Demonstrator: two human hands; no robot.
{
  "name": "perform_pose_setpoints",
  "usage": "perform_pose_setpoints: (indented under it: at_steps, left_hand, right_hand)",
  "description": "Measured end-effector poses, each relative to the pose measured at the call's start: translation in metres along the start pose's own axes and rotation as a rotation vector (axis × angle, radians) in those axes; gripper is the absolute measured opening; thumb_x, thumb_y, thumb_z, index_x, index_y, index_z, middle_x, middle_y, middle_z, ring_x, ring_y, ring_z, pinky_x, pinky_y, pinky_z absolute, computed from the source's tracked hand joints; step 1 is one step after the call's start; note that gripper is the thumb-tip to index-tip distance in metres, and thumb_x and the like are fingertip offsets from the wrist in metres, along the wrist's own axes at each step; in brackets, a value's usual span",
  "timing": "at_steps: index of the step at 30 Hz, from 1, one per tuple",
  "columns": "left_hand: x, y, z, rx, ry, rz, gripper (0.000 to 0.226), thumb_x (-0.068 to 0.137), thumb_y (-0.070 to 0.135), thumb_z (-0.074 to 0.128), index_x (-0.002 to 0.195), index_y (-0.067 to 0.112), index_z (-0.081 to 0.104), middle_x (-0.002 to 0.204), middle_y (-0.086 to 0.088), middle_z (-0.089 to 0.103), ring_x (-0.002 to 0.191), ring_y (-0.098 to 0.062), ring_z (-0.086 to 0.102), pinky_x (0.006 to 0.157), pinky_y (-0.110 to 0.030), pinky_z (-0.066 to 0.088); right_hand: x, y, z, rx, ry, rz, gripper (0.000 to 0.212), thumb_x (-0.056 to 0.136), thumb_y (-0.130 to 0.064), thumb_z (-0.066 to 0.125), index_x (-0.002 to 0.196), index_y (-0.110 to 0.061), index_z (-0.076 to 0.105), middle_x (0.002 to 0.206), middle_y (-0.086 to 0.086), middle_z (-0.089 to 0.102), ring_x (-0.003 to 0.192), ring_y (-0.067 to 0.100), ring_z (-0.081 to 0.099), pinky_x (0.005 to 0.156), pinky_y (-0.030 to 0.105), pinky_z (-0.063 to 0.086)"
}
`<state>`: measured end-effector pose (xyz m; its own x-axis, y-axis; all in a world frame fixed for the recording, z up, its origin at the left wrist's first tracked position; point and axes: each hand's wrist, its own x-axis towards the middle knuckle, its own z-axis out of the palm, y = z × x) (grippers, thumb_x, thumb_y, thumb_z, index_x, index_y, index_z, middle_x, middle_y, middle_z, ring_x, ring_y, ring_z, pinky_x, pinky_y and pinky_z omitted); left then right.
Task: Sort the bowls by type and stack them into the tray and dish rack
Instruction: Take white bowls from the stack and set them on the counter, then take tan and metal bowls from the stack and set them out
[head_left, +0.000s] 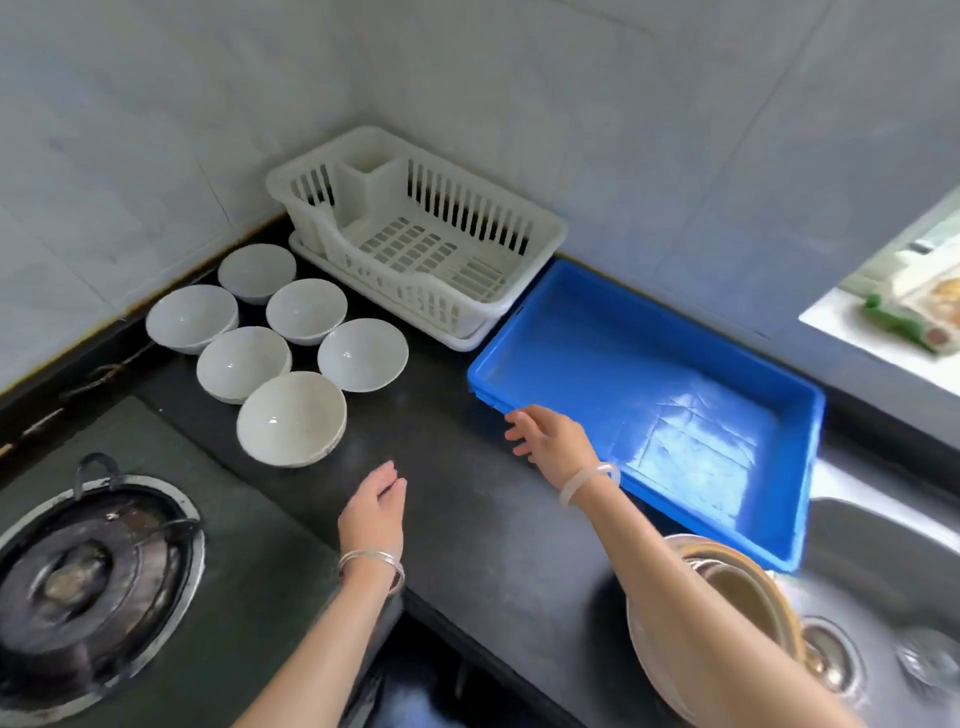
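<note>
Six white ceramic bowls (270, 343) cluster on the dark counter, ahead and left of both hands. The left hand (373, 506), loosely spread and empty, hovers nearer them; the right hand (550, 439), fingers relaxed, hovers by the empty blue plastic tray (800, 457).

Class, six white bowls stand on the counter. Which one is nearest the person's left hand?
The front bowl, at the near end of the group; the other five bowls sit farther back from the left hand.

Both hands (373, 506) (550, 441) outstretched, loose-fingered.
</note>
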<state>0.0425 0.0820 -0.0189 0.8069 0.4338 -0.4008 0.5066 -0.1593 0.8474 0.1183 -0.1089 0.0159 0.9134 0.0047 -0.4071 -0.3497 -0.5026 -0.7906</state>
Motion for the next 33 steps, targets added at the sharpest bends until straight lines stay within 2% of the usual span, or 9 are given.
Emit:
perform_pose_setpoints:
  at_steps: [3, 9, 11, 14, 17, 22, 27, 30, 33]
  left_hand:
    - [-0.033, 0.013, 0.041, 0.133, -0.23, 0.15, 0.028, 0.091, 0.012, 0.053, 0.117, 0.013, 0.062, 0.119, 0.0, 0.065, 0.095, -0.004, 0.057, 0.085, -0.012, 0.039]
    - [-0.102, 0.028, 0.12, 0.338, -0.542, 0.424, 0.027, 0.089, 0.011, 0.055, 0.114, 0.012, 0.065, 0.114, -0.002, 0.066, 0.09, -0.004, 0.058, 0.077, 0.001, 0.033]
    - [-0.124, 0.031, 0.139, 0.359, -0.62, 0.507, 0.026, 0.089, 0.013, 0.056, 0.113, 0.012, 0.065, 0.113, -0.003, 0.066, 0.095, -0.007, 0.061, 0.079, -0.001, 0.037]
    - [-0.148, 0.031, 0.162, 0.412, -0.69, 0.577, 0.027, 0.088, 0.02, 0.058, 0.114, 0.018, 0.065, 0.112, -0.002, 0.065, 0.101, -0.014, 0.061, 0.089, -0.019, 0.046]
    - [-0.159, 0.029, 0.176, 0.513, -0.719, 0.597, 0.033, 0.087, 0.024, 0.059, 0.12, 0.022, 0.06, 0.12, 0.0, 0.061, 0.107, -0.017, 0.057, 0.096, -0.029, 0.045]
    - [-0.159, 0.026, 0.183, 0.572, -0.682, 0.582, 0.037, 0.086, 0.017, 0.06, 0.123, 0.023, 0.058, 0.118, -0.002, 0.061, 0.106, -0.02, 0.057, 0.097, -0.033, 0.047]
    - [-0.16, 0.023, 0.183, 0.53, -0.651, 0.602, 0.035, 0.085, 0.013, 0.061, 0.12, 0.021, 0.061, 0.11, -0.001, 0.063, 0.097, -0.016, 0.059, 0.091, -0.027, 0.049]
    - [-0.16, 0.023, 0.184, 0.492, -0.635, 0.599, 0.031, 0.087, 0.015, 0.059, 0.117, 0.02, 0.062, 0.102, 0.001, 0.063, 0.088, -0.011, 0.055, 0.083, -0.021, 0.046]
    - [-0.159, 0.022, 0.184, 0.449, -0.63, 0.572, 0.025, 0.09, 0.017, 0.054, 0.113, 0.019, 0.066, 0.101, 0.001, 0.064, 0.088, -0.01, 0.055, 0.081, -0.02, 0.045]
  right_hand:
    - [-0.04, 0.037, -0.047, -0.22, 0.176, 0.0, 0.021, 0.093, -0.03, 0.047, 0.097, -0.021, 0.065, 0.091, 0.002, 0.071, 0.087, 0.024, 0.065, 0.08, 0.032, 0.048]
    - [-0.125, 0.12, -0.119, -0.466, 0.455, 0.159, 0.016, 0.088, -0.017, 0.055, 0.1, -0.016, 0.067, 0.101, 0.012, 0.068, 0.093, 0.033, 0.063, 0.077, 0.035, 0.045]
    - [-0.146, 0.143, -0.132, -0.533, 0.495, 0.208, 0.02, 0.088, -0.018, 0.056, 0.105, -0.015, 0.066, 0.106, 0.012, 0.066, 0.098, 0.033, 0.06, 0.079, 0.036, 0.043]
    - [-0.164, 0.169, -0.137, -0.555, 0.483, 0.265, 0.023, 0.089, -0.021, 0.055, 0.107, -0.014, 0.067, 0.107, 0.013, 0.063, 0.1, 0.033, 0.058, 0.081, 0.035, 0.042]
    - [-0.17, 0.182, -0.136, -0.579, 0.432, 0.309, 0.022, 0.089, -0.026, 0.052, 0.102, -0.016, 0.066, 0.101, 0.01, 0.061, 0.095, 0.031, 0.056, 0.068, 0.029, 0.036]
    - [-0.169, 0.183, -0.133, -0.525, 0.492, 0.285, 0.013, 0.084, -0.025, 0.06, 0.094, -0.016, 0.061, 0.095, 0.006, 0.065, 0.087, 0.028, 0.059, 0.064, 0.027, 0.034]
    - [-0.172, 0.182, -0.133, -0.454, 0.549, 0.27, 0.013, 0.084, -0.019, 0.061, 0.093, -0.014, 0.053, 0.091, 0.01, 0.069, 0.081, 0.032, 0.061, 0.062, 0.029, 0.037]
    - [-0.172, 0.181, -0.133, -0.511, 0.513, 0.261, 0.013, 0.089, -0.019, 0.054, 0.097, -0.012, 0.048, 0.093, 0.014, 0.068, 0.082, 0.035, 0.061, 0.061, 0.031, 0.036]
    - [-0.172, 0.179, -0.135, -0.551, 0.446, 0.232, 0.009, 0.092, -0.018, 0.044, 0.091, -0.016, 0.036, 0.092, 0.018, 0.066, 0.077, 0.035, 0.058, 0.059, 0.032, 0.033]
